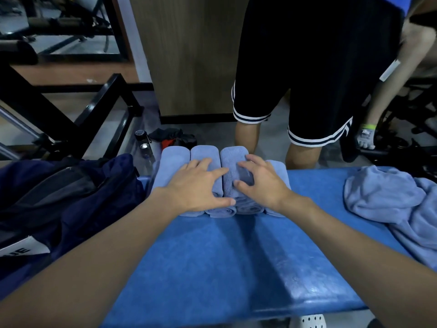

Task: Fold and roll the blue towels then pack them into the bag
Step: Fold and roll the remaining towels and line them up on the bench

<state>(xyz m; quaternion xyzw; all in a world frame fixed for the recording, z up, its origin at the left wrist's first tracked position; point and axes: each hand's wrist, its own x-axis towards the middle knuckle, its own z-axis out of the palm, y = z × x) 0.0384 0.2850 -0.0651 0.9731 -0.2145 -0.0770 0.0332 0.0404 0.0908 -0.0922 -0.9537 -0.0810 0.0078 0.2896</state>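
Four rolled towels [205, 155], bench [236, 256] far edge | left hand [196, 185] flat | right hand [262, 183] grips one

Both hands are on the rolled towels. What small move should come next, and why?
Probably lift the rolled light-blue towel that the right hand grips and carry it left to the dark navy fabric bag beside the four finished rolls.

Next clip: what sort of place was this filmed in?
Most likely a gym: a blue padded bench holds the rolled towels, black metal equipment frames stand at the left, and a bystander in sports shorts wears a workout glove.
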